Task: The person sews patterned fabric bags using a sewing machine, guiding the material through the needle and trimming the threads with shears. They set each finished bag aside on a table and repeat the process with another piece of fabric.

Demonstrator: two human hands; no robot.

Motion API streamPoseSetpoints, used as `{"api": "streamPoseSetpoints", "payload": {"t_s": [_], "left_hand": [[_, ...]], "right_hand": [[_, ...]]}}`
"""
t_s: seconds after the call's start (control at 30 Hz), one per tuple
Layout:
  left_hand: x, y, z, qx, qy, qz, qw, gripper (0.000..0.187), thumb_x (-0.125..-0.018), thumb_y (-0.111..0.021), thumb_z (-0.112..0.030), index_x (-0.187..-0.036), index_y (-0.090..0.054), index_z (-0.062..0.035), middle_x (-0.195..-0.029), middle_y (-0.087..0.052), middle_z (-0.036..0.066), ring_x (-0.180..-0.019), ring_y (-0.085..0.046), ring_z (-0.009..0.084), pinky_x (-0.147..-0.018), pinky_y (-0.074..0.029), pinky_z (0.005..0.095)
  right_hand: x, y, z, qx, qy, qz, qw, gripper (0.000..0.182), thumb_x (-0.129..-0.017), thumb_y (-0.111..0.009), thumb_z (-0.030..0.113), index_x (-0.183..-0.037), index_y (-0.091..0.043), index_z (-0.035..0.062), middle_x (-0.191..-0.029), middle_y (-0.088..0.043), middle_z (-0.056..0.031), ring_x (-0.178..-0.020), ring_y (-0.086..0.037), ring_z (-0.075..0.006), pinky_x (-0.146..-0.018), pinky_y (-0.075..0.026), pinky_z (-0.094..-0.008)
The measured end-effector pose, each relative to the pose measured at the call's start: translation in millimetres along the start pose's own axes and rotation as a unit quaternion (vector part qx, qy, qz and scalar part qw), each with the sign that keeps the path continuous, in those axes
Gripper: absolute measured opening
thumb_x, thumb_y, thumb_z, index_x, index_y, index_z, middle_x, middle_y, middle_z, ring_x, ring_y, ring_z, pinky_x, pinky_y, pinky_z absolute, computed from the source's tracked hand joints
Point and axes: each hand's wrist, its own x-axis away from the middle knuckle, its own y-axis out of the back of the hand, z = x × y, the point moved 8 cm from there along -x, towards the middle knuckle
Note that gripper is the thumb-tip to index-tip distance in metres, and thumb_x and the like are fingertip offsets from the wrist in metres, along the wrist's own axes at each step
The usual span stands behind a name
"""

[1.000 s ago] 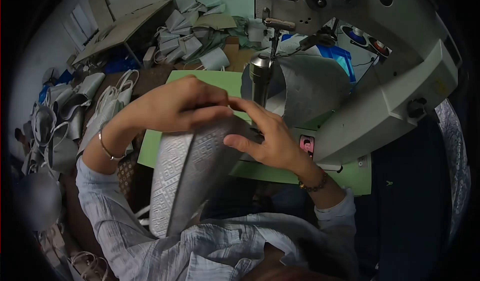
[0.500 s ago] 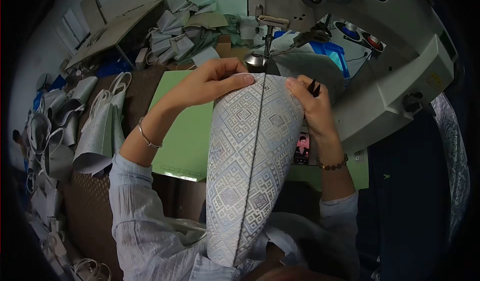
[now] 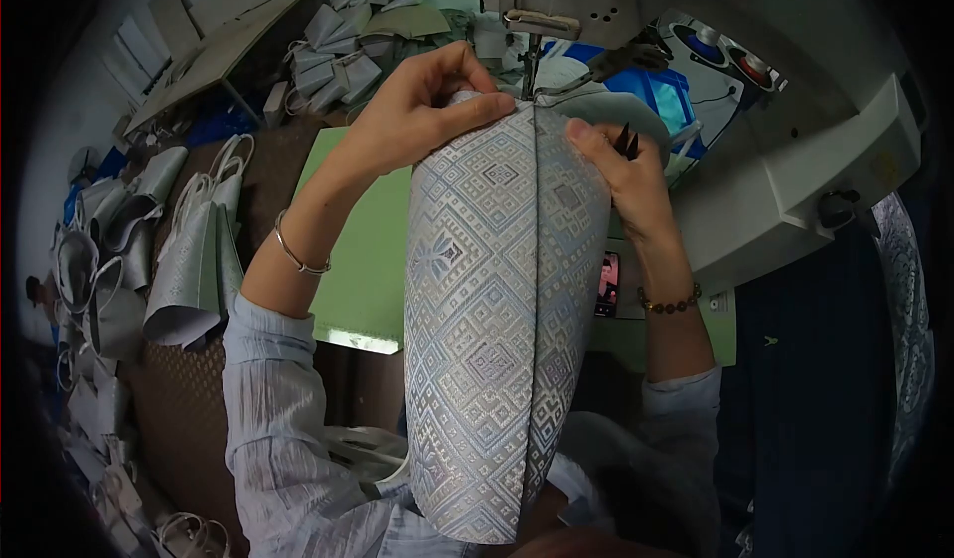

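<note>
Nearest the camera, over the lap and the pale blue crinkled sleeves (image 3: 268, 429), a long tube of silver-grey woven fabric with a diamond pattern (image 3: 497, 319) is held upright and slightly tilted, its dark seam line running down the middle and facing the viewer, apparently so that the stitching can be looked over. At its far, upper end the piece is pinched from both sides. The left hand (image 3: 417, 111) is closed on the top edge left of the seam, thumb laid flat along the cloth and fingers curled behind it. The right hand (image 3: 626, 185) is clamped on the edge right of the seam, and a small pair of black thread snips (image 3: 626, 143) is tucked in the same hand, tips pointing up, seemingly kept ready while the fabric is steadied. A thin metal bangle (image 3: 295, 255) is worn on the left wrist and a dark bead bracelet (image 3: 671, 305) on the right. Beyond the hands, a green table top (image 3: 368, 260) is seen, with the grey-white industrial sewing machine (image 3: 795, 160) rising at the right. Farther left, finished silver bags with cord handles (image 3: 189, 250) are heaped, and more are piled at the far side.
</note>
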Motion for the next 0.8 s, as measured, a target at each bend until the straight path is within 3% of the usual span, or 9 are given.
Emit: {"api": "streamPoseSetpoints", "payload": {"t_s": [0.2, 0.53, 0.8], "left_hand": [[-1, 2, 6, 0.016, 0.0, 0.005, 1.0, 0.012, -0.091, -0.067, -0.013, -0.093, -0.06, -0.0026, -0.085, -0.068, 0.003, -0.078, -0.062, 0.0043, -0.065, -0.046, 0.0181], [-3, 0, 6, 0.014, 0.001, 0.017, 1.0, 0.014, -0.091, -0.067, -0.013, -0.094, -0.059, -0.0024, -0.086, -0.068, 0.004, -0.081, -0.063, 0.0056, -0.069, -0.049, 0.019], [-4, 1, 11, 0.032, 0.004, 0.003, 0.999, 0.013, -0.092, -0.067, -0.013, -0.092, -0.058, -0.003, -0.084, -0.067, 0.002, -0.075, -0.06, 0.0024, -0.062, -0.045, 0.0165]], "right_hand": [[-6, -1, 2, -0.003, 0.036, 0.011, 0.999, 0.024, -0.087, -0.073, 0.026, -0.08, -0.068, 0.0041, -0.073, -0.06, 0.0061, -0.067, -0.051, -0.003, -0.062, -0.039, -0.0199], [-6, 2, -4, -0.004, 0.013, 0.0, 1.0, 0.02, -0.087, -0.073, 0.022, -0.079, -0.065, 0.0058, -0.072, -0.056, 0.0077, -0.067, -0.049, -0.0027, -0.061, -0.037, -0.0193], [-8, 3, -2, 0.007, 0.036, -0.012, 0.999, 0.023, -0.086, -0.073, 0.025, -0.079, -0.065, 0.0053, -0.071, -0.056, 0.007, -0.066, -0.049, -0.0033, -0.061, -0.038, -0.0209]]}}
